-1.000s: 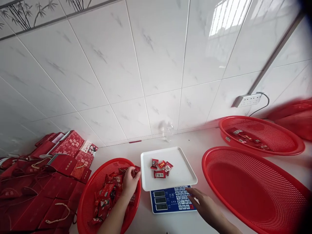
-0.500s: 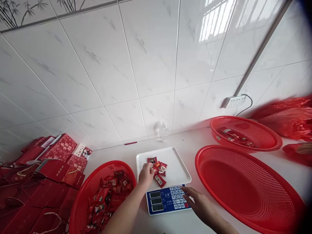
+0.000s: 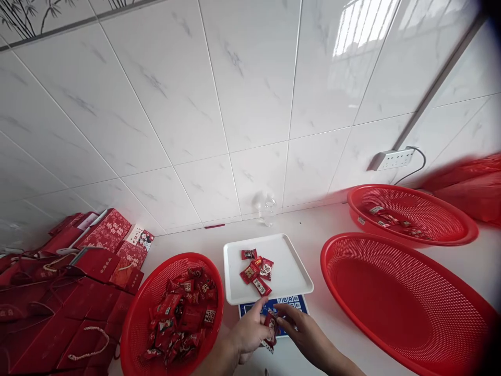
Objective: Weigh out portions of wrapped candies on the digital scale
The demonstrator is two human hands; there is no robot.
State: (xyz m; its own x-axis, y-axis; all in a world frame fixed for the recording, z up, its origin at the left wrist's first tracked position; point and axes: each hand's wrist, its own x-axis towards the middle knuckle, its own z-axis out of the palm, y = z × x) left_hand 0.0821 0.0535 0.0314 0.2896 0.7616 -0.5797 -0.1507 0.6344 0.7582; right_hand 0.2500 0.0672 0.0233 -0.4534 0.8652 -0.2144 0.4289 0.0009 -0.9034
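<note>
A red wrapped candy packet (image 3: 270, 325) with pale lettering is between my hands, above the blue keypad (image 3: 290, 300) of a scale. My left hand (image 3: 252, 331) is closed on its left side. From the right, the fingertips of my right hand (image 3: 301, 326) pinch the same packet. Behind them lies the white weighing tray (image 3: 295, 263) of the scale, with several small red packets (image 3: 261, 286) grouped on it. My hands and the packet cover much of the keypad and display. To the left stands a red mesh basket (image 3: 135, 308) full of red packets.
At right stands a large red basket (image 3: 376, 297); behind it, another red basket (image 3: 442, 209) has several packets inside. Red gift boxes (image 3: 90, 292) crowd the left side. A clear object (image 3: 270, 209) and a power strip (image 3: 393, 159) are near the tiled wall.
My left hand has left the packets on the tray and come back toward me. My right hand has moved left from the keypad's edge. Both now hold a candy packet.
</note>
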